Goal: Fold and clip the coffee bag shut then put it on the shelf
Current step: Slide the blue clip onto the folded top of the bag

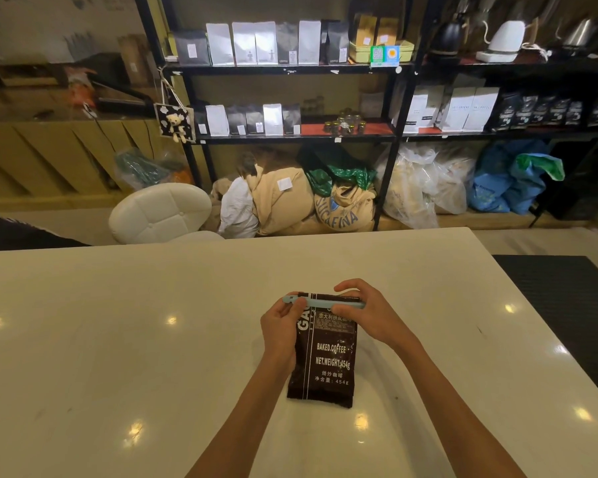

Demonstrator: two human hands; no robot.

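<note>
You had the dark brown foil coffee bag with white lettering (325, 353) lying flat on the glossy cream-white desk (118, 339), its bottom edge toward you and its folded top edge pointing away, toward the shelves. A long pale-blue plastic sealing clip (321, 301) sat across that folded top, running from side to side and jutting out a little past the bag's left edge. Your left hand (280, 326) was closed on the left end of the clip and the bag's upper left corner, thumb on top. Your right hand (363, 310) was pinched on the clip's right end, fingers curled over the far side and thumb pressing on the near side. The bag lay near the middle of the desk, well back from every edge, with bare surface wide open to the left, right and beyond it. The desk's far edge ran straight across ahead of you, and its right edge slanted down past a black textured mat (567, 305). Beyond the far edge stood the black metal shelving unit (290, 69), its upper boards lined with white and grey pouches, with a free red-covered patch on the middle board beside small glass jars (346, 124). A white padded stool (159, 212) stood just past the desk's far left.
</note>
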